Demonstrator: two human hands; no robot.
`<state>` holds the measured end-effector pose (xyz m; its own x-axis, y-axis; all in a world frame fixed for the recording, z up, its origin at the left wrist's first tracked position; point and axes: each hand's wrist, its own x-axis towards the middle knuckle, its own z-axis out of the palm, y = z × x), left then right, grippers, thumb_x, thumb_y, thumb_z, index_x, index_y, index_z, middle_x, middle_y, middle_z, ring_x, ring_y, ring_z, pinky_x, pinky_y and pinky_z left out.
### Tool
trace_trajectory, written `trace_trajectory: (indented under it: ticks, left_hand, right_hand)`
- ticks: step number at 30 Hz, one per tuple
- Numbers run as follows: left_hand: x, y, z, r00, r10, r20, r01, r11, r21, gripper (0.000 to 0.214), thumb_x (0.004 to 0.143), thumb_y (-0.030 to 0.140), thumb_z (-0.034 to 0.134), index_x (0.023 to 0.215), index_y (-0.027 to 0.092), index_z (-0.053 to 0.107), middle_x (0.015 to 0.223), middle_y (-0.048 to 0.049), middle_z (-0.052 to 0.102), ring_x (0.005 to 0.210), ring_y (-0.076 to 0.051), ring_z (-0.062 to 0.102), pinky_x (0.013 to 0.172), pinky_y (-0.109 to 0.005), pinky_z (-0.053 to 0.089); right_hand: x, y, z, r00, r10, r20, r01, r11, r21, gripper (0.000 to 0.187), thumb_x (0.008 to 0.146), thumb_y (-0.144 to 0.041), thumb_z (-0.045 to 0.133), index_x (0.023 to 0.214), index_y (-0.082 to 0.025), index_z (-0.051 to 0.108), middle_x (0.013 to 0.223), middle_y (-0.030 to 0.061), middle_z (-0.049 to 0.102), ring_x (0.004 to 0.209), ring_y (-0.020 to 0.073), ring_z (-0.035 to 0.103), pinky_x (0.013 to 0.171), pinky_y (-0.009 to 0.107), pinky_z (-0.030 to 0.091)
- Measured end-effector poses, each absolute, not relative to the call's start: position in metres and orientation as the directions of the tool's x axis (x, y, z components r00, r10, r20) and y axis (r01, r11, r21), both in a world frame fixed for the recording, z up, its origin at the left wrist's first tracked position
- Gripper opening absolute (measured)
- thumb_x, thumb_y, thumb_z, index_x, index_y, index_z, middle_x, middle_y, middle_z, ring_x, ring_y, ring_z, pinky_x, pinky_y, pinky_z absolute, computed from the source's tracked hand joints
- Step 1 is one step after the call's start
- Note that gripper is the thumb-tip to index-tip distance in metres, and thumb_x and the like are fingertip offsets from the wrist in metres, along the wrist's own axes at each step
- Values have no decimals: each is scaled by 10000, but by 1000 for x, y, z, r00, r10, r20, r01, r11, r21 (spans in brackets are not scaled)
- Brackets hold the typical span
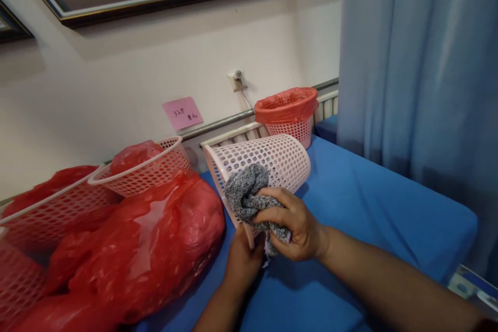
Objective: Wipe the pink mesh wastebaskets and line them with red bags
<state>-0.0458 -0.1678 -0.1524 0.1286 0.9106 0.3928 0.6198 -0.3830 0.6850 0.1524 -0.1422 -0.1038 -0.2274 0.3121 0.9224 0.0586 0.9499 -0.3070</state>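
A pale pink perforated plastic basket [284, 158] lies tipped on its side above the blue bed surface, its rim facing left. My left hand [243, 254] grips the rim at its lower edge; some of its fingers are hidden behind the basket. Bunched in my right hand [293, 223] is a grey speckled cloth [247, 189], pressed against the basket's side near the rim. Just left of my hands sits a bulging red plastic bag [155, 249].
More pink baskets [155, 174] with red bags stand at the left. A basket with a red liner [288, 106] is at the back by the rail. A blue curtain [416, 62] hangs at right; a pink note [182, 113] is on the wall.
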Motion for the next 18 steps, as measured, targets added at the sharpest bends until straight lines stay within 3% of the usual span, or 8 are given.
trace_trajectory:
  ticks: [4,8,12,15,18]
  left_hand:
    - [-46,-174,-145,-30,897,442,517,-364,775,367,966,377,589,1271,206,702,1240,-91,739,1151,-275,686,1044,-432,531]
    - [-45,-176,-142,36,891,453,554,-395,733,334,961,396,614,1215,218,738,1226,-87,748,1157,-279,689,1027,-430,546]
    - [-44,-177,-145,148,865,480,633,-456,626,271,954,359,623,1141,212,754,1108,-92,770,1066,-275,716,934,-412,586]
    - [-45,-177,-148,216,855,472,667,-482,568,261,961,342,609,1149,216,740,1120,-96,765,1051,-267,714,939,-412,583]
    - [-46,-175,-150,257,849,462,678,-499,539,267,964,333,591,1162,211,722,1134,-104,758,1055,-263,709,950,-407,577]
  right_hand:
    - [155,-125,-113,-219,403,889,143,914,-379,394,734,-123,603,1107,-230,672,1324,118,595,1157,254,646,982,396,556]
    - [169,-85,-126,122,622,773,350,702,-620,399,736,-135,582,1113,-215,684,1356,141,572,1283,308,585,1101,484,485]
    - [186,-53,-132,394,740,545,350,427,-834,533,758,-178,553,1286,-203,625,1305,138,613,1235,307,615,1110,540,474]
    - [182,-66,-128,298,678,672,363,570,-737,750,779,-158,570,1510,-225,418,1448,132,559,1342,290,555,1146,529,453]
    - [166,-102,-120,-51,424,904,317,865,-388,795,811,-166,586,1564,-247,342,1505,126,521,1397,285,510,1164,509,441]
